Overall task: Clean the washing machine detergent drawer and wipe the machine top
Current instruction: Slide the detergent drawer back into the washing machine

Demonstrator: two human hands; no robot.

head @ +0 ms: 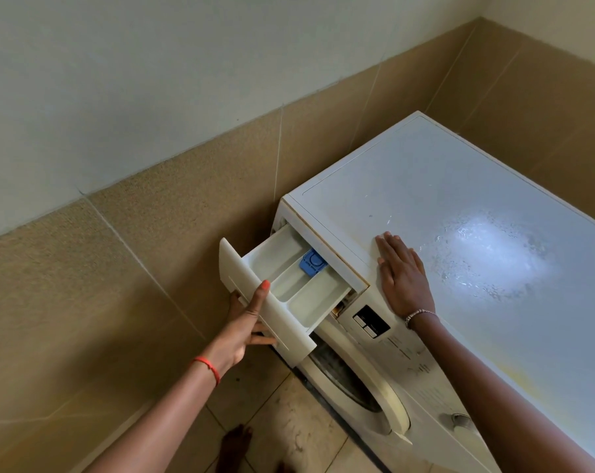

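Note:
The white detergent drawer (291, 285) is pulled out of the washing machine's upper left corner, showing pale compartments and a blue cap (311, 262) at the back. My left hand (246, 322) grips the drawer's front panel, thumb on top and fingers underneath. My right hand (402, 276) lies flat, fingers together, on the machine top (459, 206) close to its front edge, holding nothing. The top is white, with smears and a bright glare patch to the right of that hand.
The control panel (371, 321) and the round door (360, 387) face the tiled floor (289, 414) below the drawer. Beige tiled walls (152, 250) run close along the machine's left and back. My bare foot (236, 445) stands on the floor.

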